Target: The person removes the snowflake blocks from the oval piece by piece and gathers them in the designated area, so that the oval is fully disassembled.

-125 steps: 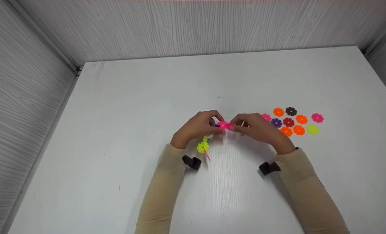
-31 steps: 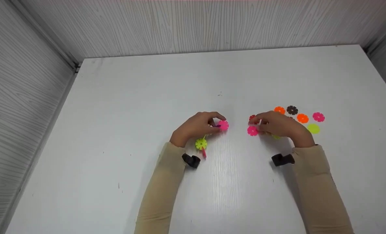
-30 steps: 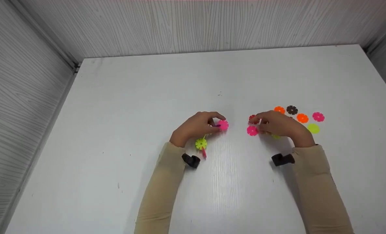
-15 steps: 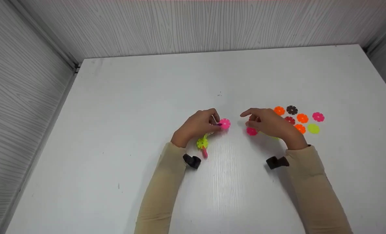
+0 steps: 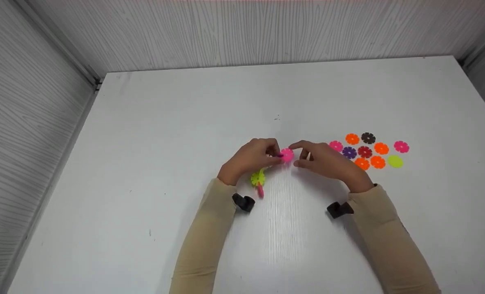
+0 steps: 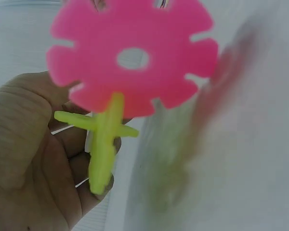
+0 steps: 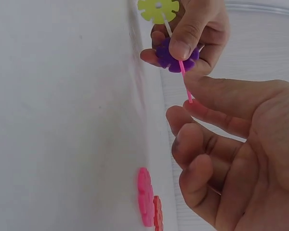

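My left hand [image 5: 252, 157] pinches a purple notched disc [image 7: 166, 57] between thumb and fingers. Slotted into that disc is a pink disc [image 5: 287, 155], seen edge-on in the right wrist view. A whitish piece and a yellow disc [image 5: 258, 179] belong to the same chain, which hangs below the left hand and ends in another pink disc [image 6: 135, 29], large in the left wrist view. My right hand [image 5: 324, 161] has its index fingertip at the rim of the upper pink disc, its thumb apart from the index finger. Whether it bears any weight of the disc cannot be seen.
Loose notched discs lie to the right: orange [image 5: 378, 162], purple [image 5: 349, 152], dark red [image 5: 365, 152], brown [image 5: 368, 138], pink [image 5: 401, 146] and yellow [image 5: 395, 161]. Beneath my right hand lie a pink disc [image 7: 145, 197] and a red one [image 7: 158, 211]. White walls bound the table.
My right hand has moved left from over the loose discs to the pink disc at the chain's end. My left hand, still holding the chain, has shifted slightly right.
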The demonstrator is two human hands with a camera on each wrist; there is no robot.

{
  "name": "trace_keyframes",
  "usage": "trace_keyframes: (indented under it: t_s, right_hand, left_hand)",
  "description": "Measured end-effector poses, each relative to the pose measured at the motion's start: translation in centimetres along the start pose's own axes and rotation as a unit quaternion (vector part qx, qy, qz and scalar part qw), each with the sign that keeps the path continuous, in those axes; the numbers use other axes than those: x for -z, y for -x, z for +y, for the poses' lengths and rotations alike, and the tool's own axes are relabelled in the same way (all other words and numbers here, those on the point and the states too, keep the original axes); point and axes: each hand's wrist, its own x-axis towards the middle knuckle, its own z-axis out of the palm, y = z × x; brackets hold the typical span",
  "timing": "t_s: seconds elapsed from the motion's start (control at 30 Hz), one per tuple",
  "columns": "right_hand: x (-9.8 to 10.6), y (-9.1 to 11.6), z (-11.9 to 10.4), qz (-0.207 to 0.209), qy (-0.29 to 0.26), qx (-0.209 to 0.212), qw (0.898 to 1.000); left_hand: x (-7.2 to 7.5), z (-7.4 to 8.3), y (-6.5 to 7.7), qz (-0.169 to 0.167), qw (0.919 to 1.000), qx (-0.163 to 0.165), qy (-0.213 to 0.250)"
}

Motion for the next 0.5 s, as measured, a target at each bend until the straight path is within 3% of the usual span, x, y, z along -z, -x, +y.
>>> trace_keyframes:
  t_s: [0.5]
  right_hand:
    - [-0.82,-0.26,-0.09,0.025,0.020,0.024,0.999]
  left_hand:
    - [-0.36,0.41,-0.29,-0.008,0.9996,-0.020,-0.016]
